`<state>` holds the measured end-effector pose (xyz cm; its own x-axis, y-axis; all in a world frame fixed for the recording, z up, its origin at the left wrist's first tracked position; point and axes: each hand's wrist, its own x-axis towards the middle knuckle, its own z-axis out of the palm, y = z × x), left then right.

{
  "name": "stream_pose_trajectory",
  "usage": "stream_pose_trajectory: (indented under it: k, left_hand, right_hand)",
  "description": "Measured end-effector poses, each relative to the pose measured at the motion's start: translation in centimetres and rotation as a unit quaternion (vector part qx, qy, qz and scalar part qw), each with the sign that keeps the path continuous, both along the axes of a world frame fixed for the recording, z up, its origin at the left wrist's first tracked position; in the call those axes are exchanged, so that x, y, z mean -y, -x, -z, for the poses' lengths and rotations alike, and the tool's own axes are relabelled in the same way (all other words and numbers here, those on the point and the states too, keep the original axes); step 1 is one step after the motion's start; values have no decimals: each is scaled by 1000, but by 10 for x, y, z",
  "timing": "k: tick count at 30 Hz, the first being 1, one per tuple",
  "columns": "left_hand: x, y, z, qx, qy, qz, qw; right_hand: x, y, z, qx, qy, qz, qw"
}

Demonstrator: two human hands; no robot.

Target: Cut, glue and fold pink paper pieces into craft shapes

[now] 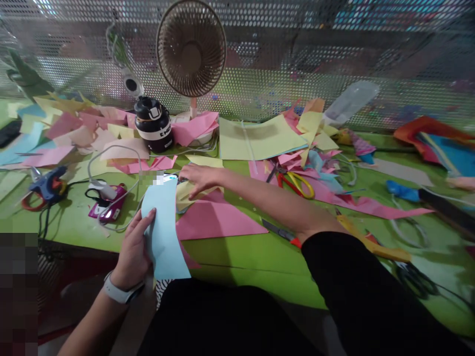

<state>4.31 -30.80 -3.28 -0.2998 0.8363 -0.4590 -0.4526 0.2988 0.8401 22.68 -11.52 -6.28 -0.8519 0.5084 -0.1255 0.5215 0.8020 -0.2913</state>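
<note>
My left hand (135,249), with a pale watch strap on its wrist, grips a light blue sheet of paper (165,237) along its left edge, thumb on top. The sheet hangs partly over the table's front edge. Just past its top lies a lit screen (168,177), mostly covered or blurred out. My right hand (200,178) reaches across to the left, fingers stretched and thumb apart, over a small yellow paper piece (184,196); whether it touches is unclear. Beneath them spreads a large pink paper (222,220).
Scissors with red and yellow handles (297,184), a utility knife (280,232) and a yellow tool (382,247) lie to the right. A blue glue gun (46,188) is at left. Behind stand a black bottle (154,126) and a fan (191,54) among heaped paper scraps and cables.
</note>
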Motion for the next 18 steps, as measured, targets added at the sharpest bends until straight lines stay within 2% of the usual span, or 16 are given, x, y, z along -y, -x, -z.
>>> stream_pose_trajectory:
  k: [6, 11, 13, 15, 17, 18]
  left_hand:
    - [-11, 1, -2, 7, -9, 27, 1000]
    - [-35, -12, -14, -8, -58, 74, 996]
    - [-55, -17, -25, -45, -84, 128, 987]
    - [-82, -22, -42, -93, -133, 202, 966]
    - [-115, -30, -61, -146, -173, 274, 935]
    - [-133, -36, -70, -164, -161, 320, 919]
  right_hand:
    - [3, -31, 36, 8, -34, 59, 998]
    - [-5, -64, 50, 37, -71, 162, 984]
    - [-10, -78, 50, 35, -108, 228, 967]
    - [-12, -90, 47, 33, -138, 282, 949]
    - [-12, -101, 42, 33, -144, 291, 945]
    - [-11, -107, 38, 31, -144, 285, 947]
